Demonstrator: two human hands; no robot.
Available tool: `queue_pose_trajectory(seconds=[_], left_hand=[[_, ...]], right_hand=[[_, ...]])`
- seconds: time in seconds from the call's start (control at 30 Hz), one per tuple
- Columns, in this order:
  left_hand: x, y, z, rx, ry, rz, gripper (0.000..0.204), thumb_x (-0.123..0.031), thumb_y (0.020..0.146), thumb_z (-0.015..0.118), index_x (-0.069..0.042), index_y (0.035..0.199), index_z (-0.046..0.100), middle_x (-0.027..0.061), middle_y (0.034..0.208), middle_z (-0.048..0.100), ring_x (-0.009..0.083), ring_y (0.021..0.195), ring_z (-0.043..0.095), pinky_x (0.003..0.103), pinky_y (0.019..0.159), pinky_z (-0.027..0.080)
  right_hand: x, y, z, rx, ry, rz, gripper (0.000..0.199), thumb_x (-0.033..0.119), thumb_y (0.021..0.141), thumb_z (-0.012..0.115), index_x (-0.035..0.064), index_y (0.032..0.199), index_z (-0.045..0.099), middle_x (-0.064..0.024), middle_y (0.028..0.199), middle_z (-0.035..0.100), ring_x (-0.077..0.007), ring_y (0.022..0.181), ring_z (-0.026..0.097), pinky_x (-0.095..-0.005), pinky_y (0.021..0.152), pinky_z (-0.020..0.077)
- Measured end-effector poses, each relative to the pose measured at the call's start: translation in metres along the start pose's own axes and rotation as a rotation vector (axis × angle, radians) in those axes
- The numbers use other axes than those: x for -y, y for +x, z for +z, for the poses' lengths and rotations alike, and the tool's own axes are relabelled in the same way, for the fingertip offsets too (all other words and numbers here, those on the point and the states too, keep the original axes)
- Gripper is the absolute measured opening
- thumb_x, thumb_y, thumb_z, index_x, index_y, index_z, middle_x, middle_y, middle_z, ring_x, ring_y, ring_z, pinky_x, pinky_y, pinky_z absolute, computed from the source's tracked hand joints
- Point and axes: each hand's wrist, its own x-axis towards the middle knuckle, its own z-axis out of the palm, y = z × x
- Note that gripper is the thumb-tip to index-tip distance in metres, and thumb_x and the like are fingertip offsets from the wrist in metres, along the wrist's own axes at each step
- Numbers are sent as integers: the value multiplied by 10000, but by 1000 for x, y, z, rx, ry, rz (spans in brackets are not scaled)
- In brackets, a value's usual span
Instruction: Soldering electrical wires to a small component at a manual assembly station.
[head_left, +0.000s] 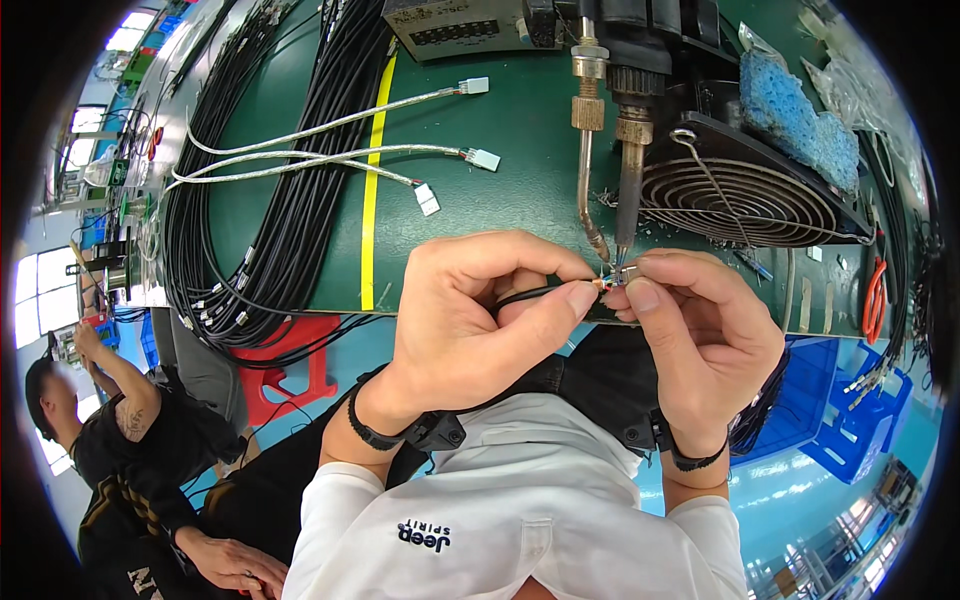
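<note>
My left hand (470,320) is closed, pinching a black cable (526,294) near its end, where thin coloured wires show. Thumb and forefinger of my right hand (705,325) grip a small metal connector (627,271) against those wire ends. Both hands meet at the table's near edge, directly under the tip of a mounted soldering iron (629,190). Beside the iron, a thin brass-coloured solder feed tube (585,185) bends down toward the same spot. The fingertips partly hide the joint, so whether the tip touches it cannot be made out.
Black cables (290,200) lie bundled at left, by white-plugged cables (400,150) and a yellow stripe (376,190). A round-grilled fan (745,200), blue sponge (795,120) and red-handled tool (874,300) are at right. Another person (150,440) sits at left; blue crates (800,390) stand below.
</note>
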Motion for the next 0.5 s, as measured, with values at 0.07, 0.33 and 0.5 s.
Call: queue_pose_trajectory(seconds=[0.07, 0.33, 0.5], left_hand=[[0, 0, 1, -10, -6, 1, 90, 56, 839, 651, 83, 923, 671, 40, 760, 653, 16, 638, 495, 181, 532, 379], [-3, 1, 4, -24, -58, -15, 97, 51, 834, 655, 81, 925, 669, 32, 738, 640, 24, 636, 498, 180, 543, 376], [-1, 0, 3, -14, -72, -20, 106, 49, 842, 649, 86, 940, 662, 45, 757, 650, 21, 647, 502, 173, 554, 383]], right_hand=[[-1, -1, -1, 6, 8, 9, 222, -159, 804, 645, -99, 1018, 647, -180, 956, 668, -199, 815, 682, -279, 718, 569], [1, -1, -2, 6, 5, 15, 214, -155, 806, 649, -101, 1013, 641, -180, 955, 667, -195, 820, 680, -281, 727, 570], [2, 0, -1, 6, 14, 7, 207, -153, 807, 649, -104, 1008, 637, -177, 946, 669, -196, 821, 682, -283, 729, 571]])
